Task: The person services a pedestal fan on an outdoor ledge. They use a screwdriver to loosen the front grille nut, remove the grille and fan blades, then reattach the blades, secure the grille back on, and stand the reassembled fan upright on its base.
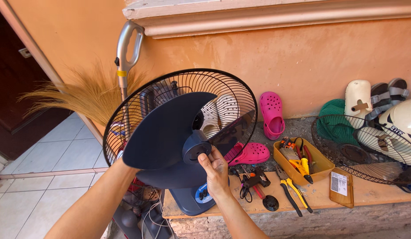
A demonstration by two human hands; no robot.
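Observation:
A dark blue fan blade [165,132] sits in front of a black wire rear guard [240,95] on a blue fan base [192,197]. My right hand [214,170] pinches the round hub cap [195,150] at the blade's centre with thumb and fingers. My left hand is hidden behind the blade; only its forearm [92,201] shows, reaching up to the guard's lower left edge, so what it grips cannot be seen.
On the stone ledge [364,194] lie pliers [291,188], scissors [246,188], a yellow tool tray [322,161], pink clogs [272,115], the loose front guard [347,152] and helmets [404,119]. A straw broom [88,93] leans on the orange wall. Cables lie below the ledge.

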